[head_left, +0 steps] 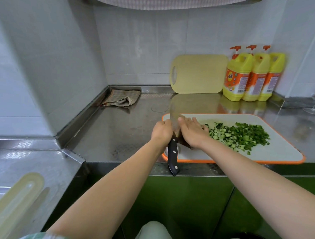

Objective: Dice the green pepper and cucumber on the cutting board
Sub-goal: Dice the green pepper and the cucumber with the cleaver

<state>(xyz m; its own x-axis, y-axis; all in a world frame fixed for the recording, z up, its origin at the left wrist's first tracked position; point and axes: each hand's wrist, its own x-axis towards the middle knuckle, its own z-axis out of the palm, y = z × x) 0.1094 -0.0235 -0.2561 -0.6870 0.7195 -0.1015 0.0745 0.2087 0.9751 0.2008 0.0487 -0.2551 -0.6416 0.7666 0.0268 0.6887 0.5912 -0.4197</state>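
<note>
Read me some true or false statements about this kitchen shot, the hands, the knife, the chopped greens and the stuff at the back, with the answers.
1. The left hand grips the knife. True.
2. The right hand is curled in a fist. False: its fingers are straight, over the blade.
3. The diced greens sit in a bowl on the counter. False: they lie in a pile on the cutting board, right of the hands.
4. Three yellow bottles stand by the back wall. True.
5. The yellow board lies flat on the counter. False: it stands on edge, leaning on the wall.
</note>
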